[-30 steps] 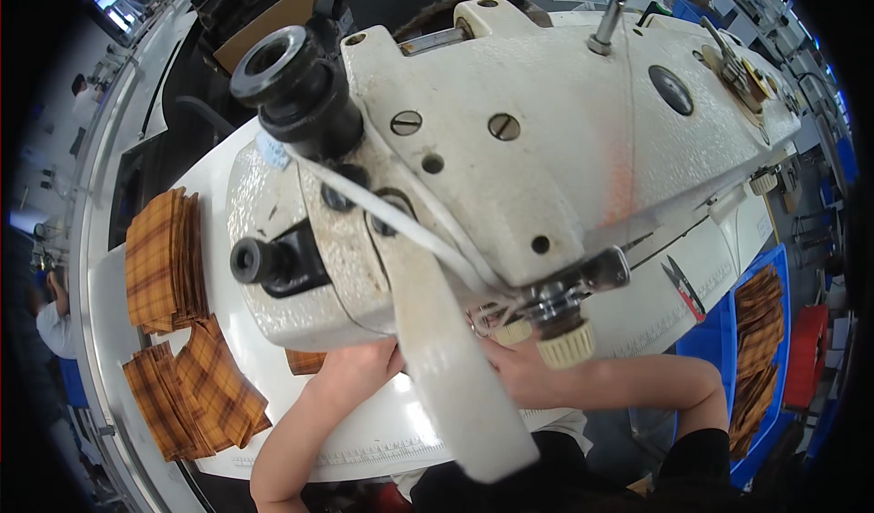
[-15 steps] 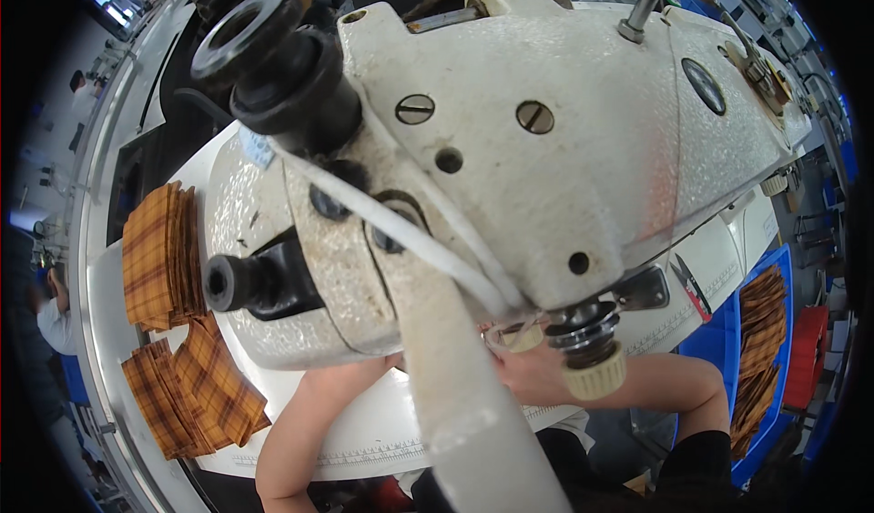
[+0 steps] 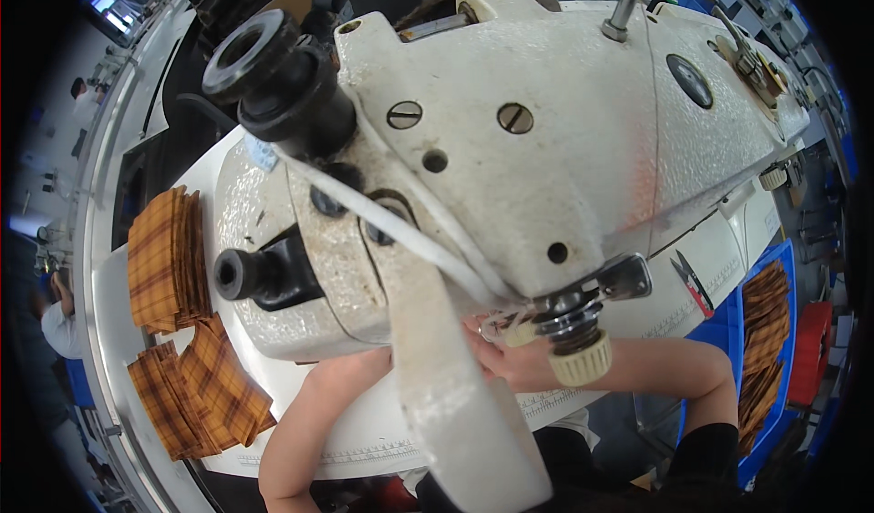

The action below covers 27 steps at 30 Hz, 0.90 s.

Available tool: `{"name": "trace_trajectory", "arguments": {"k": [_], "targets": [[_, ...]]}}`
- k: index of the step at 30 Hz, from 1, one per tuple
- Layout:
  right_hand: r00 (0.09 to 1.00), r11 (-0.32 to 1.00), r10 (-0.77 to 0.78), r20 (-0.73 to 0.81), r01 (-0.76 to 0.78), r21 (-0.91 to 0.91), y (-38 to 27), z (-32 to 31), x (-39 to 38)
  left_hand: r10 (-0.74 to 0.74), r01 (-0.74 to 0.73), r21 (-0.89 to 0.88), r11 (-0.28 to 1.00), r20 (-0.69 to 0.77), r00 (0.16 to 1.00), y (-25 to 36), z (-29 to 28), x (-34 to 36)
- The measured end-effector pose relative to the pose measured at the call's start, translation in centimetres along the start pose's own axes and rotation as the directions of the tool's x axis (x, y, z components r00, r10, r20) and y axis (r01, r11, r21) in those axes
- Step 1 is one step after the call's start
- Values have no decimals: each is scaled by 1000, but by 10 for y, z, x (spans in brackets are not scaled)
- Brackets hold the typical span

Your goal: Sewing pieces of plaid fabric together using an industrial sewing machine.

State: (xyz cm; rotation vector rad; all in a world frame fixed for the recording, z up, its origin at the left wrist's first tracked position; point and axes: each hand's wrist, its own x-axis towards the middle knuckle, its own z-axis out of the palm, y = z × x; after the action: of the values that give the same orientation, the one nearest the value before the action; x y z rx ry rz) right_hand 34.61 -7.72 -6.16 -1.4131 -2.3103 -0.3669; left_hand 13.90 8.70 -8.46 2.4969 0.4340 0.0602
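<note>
Head view: the sewing mach. [image 3: 546, 140] is seen a bit bigger than 1 sec ago but smaller than ½ sec ago, prob. b/c the cam was moved. The L hand [image 3: 355, 372] is kept low by the mach., and the R hand [image 3: 514, 365] is kept near the cream knob [image 3: 581, 360], w/ more of its fingers [image 3: 490, 355] shown now. What is held can't be told, b/c the tips are hid. Some plaid cloth was seen by the L hand 1 sec ago; it can't be made out for sure now, so maybe it was slid in, or just got hid. The upper plaid pile [image 3: 164, 258] and lower plaid pile [image 3: 164, 404] are left as they were, at the L edge of the counter [image 3: 364, 422]; plaid pcs [image 3: 763, 331] are kept in the blue bin [image 3: 724, 326], R side. No new pc. seems to have been picked up.
</note>
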Motion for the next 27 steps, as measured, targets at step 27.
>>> {"name": "trace_trajectory", "arguments": {"k": [27], "targets": [[987,985,160,-13,-158,74,22,2,-2,-56,57,14,998,-72,996,-4,-28,13]]}}
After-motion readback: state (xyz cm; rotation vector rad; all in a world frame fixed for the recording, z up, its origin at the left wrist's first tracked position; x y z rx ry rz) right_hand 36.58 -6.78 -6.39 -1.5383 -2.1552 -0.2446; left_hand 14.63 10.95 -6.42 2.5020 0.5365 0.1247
